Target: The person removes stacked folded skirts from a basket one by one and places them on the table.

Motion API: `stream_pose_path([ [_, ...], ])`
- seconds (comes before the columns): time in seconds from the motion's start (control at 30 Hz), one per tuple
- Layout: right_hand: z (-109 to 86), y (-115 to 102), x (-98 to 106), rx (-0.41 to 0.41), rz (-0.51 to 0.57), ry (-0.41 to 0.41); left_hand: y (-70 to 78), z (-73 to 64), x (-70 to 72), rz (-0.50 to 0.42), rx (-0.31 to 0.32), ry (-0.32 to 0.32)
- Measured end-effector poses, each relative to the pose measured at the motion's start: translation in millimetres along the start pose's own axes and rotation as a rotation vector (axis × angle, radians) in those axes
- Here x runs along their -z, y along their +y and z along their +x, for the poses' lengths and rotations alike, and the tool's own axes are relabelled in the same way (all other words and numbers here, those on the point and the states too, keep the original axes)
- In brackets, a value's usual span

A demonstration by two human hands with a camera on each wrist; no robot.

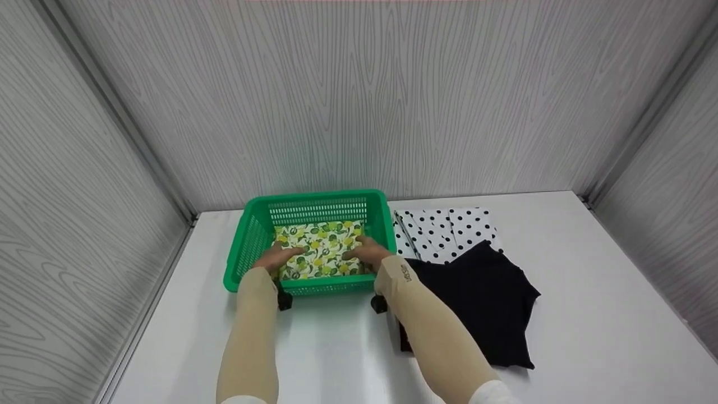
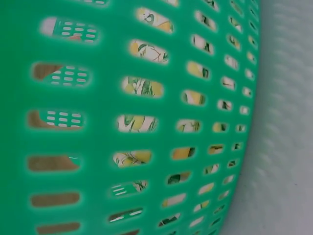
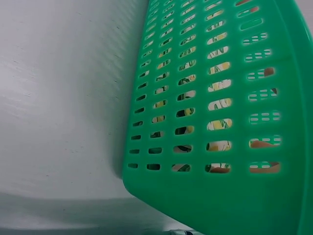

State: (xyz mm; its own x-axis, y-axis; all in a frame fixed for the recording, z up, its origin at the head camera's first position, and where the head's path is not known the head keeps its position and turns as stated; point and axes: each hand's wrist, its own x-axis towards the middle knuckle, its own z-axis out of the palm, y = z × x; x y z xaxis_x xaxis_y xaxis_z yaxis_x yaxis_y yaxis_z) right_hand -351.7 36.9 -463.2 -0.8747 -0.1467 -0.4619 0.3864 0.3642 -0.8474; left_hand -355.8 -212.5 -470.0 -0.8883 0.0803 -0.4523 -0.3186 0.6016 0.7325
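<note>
Inside a green plastic basket (image 1: pixel 381 224), a cloth (image 1: pixel 322 252) printed with yellow lemons and green leaves lies spread over the bottom. My left hand (image 1: pixel 275 258) reaches over the near rim onto the cloth's left side, thumb spread inward. On the opposite side, my right hand (image 1: pixel 370 252) rests at the cloth's right edge, its thumb also pointing inward. Both wrist views face the slotted basket wall (image 2: pixel 102 107), with parts of the hands and the printed cloth showing through the slots. The basket wall (image 3: pixel 195 103) hides most of the fingers there.
Right of the basket lies a white cloth with black dots (image 1: pixel 443 230), folded. A black garment (image 1: pixel 477 308) is spread in front of it, partly under my right forearm. The white table (image 1: pixel 589 314) meets grey wood-grain panels (image 1: pixel 359 101) at the back and sides.
</note>
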Motion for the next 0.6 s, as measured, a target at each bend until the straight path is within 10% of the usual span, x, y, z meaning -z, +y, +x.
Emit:
stream_pose_path([
  [0.6,7.0,2.6,-0.3,-0.011,0.074,0.016,0.5,2.7,4.9,-0.067,-0.032,-0.022],
])
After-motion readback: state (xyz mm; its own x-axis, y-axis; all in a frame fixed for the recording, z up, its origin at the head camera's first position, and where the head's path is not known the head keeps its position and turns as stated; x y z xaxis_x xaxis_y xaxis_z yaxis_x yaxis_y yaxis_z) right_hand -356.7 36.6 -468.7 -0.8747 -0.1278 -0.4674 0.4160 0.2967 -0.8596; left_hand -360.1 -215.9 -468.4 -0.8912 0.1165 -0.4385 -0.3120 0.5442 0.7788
